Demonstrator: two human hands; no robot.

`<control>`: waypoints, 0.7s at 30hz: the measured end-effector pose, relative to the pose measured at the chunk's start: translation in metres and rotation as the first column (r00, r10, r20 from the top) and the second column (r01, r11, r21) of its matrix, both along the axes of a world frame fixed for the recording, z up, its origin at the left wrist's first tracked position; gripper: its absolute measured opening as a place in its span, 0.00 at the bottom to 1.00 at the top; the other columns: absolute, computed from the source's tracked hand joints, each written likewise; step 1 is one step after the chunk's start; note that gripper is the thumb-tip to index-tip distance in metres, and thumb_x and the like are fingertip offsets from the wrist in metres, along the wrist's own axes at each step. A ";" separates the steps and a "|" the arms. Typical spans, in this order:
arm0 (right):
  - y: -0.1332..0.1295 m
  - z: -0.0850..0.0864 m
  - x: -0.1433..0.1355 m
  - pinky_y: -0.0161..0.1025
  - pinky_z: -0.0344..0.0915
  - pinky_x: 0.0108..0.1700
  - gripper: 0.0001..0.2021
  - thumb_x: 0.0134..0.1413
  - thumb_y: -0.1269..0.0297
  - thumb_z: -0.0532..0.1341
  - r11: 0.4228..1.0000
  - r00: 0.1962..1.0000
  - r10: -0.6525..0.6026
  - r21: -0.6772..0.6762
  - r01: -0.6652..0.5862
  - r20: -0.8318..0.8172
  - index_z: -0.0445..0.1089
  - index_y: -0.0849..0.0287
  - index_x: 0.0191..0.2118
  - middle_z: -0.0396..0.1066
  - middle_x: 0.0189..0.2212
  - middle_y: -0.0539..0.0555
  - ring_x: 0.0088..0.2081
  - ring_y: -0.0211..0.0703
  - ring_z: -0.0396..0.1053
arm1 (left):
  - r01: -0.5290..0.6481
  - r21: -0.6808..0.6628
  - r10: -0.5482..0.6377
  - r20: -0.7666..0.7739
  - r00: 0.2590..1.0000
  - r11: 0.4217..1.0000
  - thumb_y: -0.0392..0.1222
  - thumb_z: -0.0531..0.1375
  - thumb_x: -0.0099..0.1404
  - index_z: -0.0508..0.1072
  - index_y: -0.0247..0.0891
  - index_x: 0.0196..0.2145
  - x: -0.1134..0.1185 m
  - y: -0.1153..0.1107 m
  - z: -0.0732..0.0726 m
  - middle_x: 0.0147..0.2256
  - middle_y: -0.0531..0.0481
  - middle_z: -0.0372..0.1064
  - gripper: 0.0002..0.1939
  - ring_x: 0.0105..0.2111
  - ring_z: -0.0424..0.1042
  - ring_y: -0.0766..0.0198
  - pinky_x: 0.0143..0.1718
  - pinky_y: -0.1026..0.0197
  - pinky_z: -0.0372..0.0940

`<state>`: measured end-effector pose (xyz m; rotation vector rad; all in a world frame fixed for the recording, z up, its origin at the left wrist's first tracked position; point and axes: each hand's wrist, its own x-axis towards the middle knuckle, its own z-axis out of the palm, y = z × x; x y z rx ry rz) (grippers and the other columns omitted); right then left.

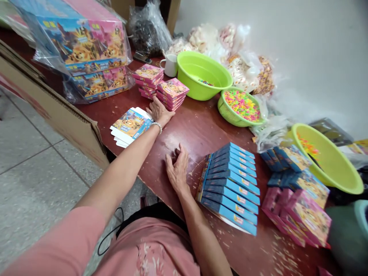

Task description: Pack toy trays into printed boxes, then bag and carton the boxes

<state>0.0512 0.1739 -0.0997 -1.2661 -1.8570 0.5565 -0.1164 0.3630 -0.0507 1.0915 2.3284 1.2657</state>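
Observation:
My left hand (160,111), with a beaded bracelet at the wrist, reaches to the front of a stack of pink boxes (173,89); its fingers are partly hidden against the stack, so a grip cannot be made out. Beside that wrist lie flat printed blue-and-white cartons (130,123). My right hand (177,166) rests low over the table's middle, fingers apart and slightly curled, holding nothing. To its right stands a row of blue boxes (231,188), leaning on one another. Another pink stack (148,73) is behind my left hand.
Plastic-wrapped display boxes (86,46) stand back left. A green basin (201,73), a basket of colourful pieces (241,107), a white mug (170,65) and bagged goods line the back. Right are a yellow-green basin (339,165) and blue and pink boxes (307,216).

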 end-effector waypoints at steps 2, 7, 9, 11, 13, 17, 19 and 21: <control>0.001 0.001 0.000 0.63 0.64 0.65 0.34 0.66 0.54 0.58 1.000 1.000 -0.020 -0.012 0.020 -0.023 0.52 0.59 0.72 0.61 0.66 0.70 0.64 0.58 0.65 | 0.022 0.021 -0.023 0.016 1.000 1.000 0.41 0.76 0.49 0.37 0.30 0.73 0.002 -0.004 0.000 0.70 0.22 0.51 0.67 0.73 0.47 0.35 0.74 0.30 0.35; 0.011 0.000 -0.005 0.62 0.64 0.64 0.36 0.66 0.48 0.56 0.991 0.975 -0.114 -0.097 0.097 -0.191 0.47 0.59 0.72 0.57 0.69 0.72 0.61 0.56 0.68 | 0.053 0.000 -0.053 -0.021 0.998 0.999 0.39 0.76 0.49 0.36 0.30 0.73 0.011 -0.027 0.004 0.70 0.21 0.52 0.68 0.73 0.49 0.36 0.74 0.32 0.36; 0.018 0.001 -0.008 0.61 0.64 0.65 0.38 0.66 0.44 0.55 0.980 0.946 -0.167 -0.157 0.126 -0.279 0.46 0.59 0.72 0.56 0.70 0.73 0.61 0.56 0.69 | 0.071 -0.012 -0.071 -0.059 0.996 0.997 0.40 0.77 0.49 0.37 0.28 0.73 0.018 -0.043 0.005 0.69 0.19 0.53 0.68 0.73 0.51 0.35 0.74 0.34 0.37; 0.025 0.003 -0.009 0.61 0.63 0.66 0.39 0.65 0.40 0.53 0.962 0.912 -0.230 -0.219 0.161 -0.339 0.47 0.59 0.72 0.57 0.69 0.73 0.62 0.57 0.68 | 0.105 -0.009 -0.105 -0.081 0.991 0.994 0.41 0.77 0.49 0.37 0.26 0.73 0.025 -0.064 0.003 0.70 0.18 0.52 0.69 0.73 0.52 0.34 0.74 0.36 0.39; 0.032 0.006 -0.010 0.61 0.63 0.66 0.39 0.64 0.36 0.52 0.943 0.882 -0.281 -0.279 0.181 -0.377 0.51 0.58 0.70 0.60 0.68 0.71 0.64 0.58 0.67 | 0.152 0.012 -0.150 -0.094 0.984 0.988 0.41 0.77 0.49 0.36 0.27 0.73 0.033 -0.089 -0.001 0.70 0.18 0.50 0.69 0.73 0.52 0.34 0.74 0.37 0.41; 0.039 0.012 -0.009 0.59 0.68 0.62 0.35 0.64 0.32 0.50 0.931 0.829 -0.308 -0.326 0.162 -0.467 0.60 0.55 0.63 0.68 0.61 0.65 0.64 0.58 0.67 | 0.244 0.080 -0.236 -0.103 0.966 0.966 0.45 0.77 0.50 0.34 0.29 0.74 0.053 -0.143 -0.011 0.71 0.18 0.49 0.70 0.73 0.51 0.31 0.72 0.39 0.46; 0.040 0.014 -0.009 0.59 0.70 0.60 0.35 0.63 0.30 0.52 0.937 0.801 -0.306 -0.310 0.159 -0.515 0.63 0.56 0.59 0.70 0.57 0.64 0.62 0.58 0.69 | 0.268 0.083 -0.260 -0.092 0.961 0.960 0.48 0.76 0.50 0.35 0.30 0.74 0.062 -0.170 -0.015 0.71 0.19 0.50 0.70 0.72 0.52 0.30 0.72 0.37 0.47; 0.041 0.014 -0.008 0.59 0.70 0.59 0.35 0.61 0.31 0.55 0.957 0.787 -0.251 -0.269 0.112 -0.564 0.63 0.57 0.58 0.72 0.55 0.64 0.60 0.59 0.70 | 0.284 0.057 -0.279 -0.085 0.957 0.957 0.46 0.76 0.50 0.38 0.32 0.74 0.066 -0.195 -0.017 0.71 0.20 0.50 0.67 0.72 0.51 0.29 0.71 0.33 0.46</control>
